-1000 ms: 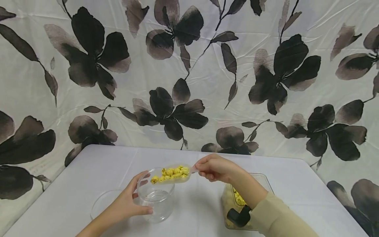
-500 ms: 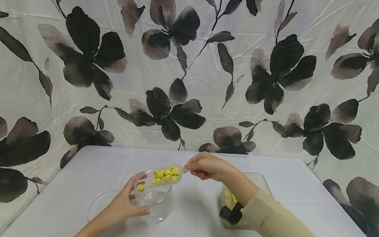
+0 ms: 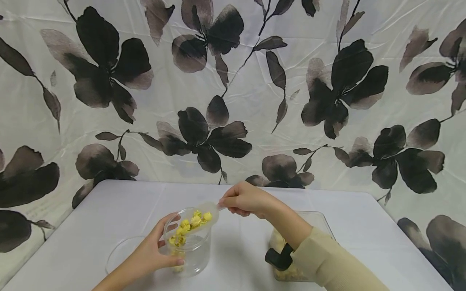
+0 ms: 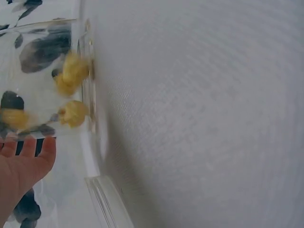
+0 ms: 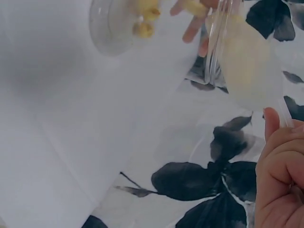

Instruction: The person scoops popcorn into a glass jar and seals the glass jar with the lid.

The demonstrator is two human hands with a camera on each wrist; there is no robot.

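Note:
My left hand grips a clear round jar from its left side, thumb in front and fingers behind. With my right hand I pinch the handle of a translucent scoop, tilted down over the jar's open mouth. Yellow popcorn slides off the scoop into the jar. Several pieces of popcorn, some blurred, show inside the jar in the left wrist view. From the right wrist view, the scoop is seen from beneath, its tip at the jar's rim.
A clear round lid lies on the white table left of the jar, partly behind my left forearm. Under my right forearm stands a clear rectangular container with popcorn inside. A flowered cloth hangs behind the table.
The scoop has moved left and tipped down further. Popcorn that lay in it has begun to drop, and pieces are now inside the jar. My left hand keeps its grip.

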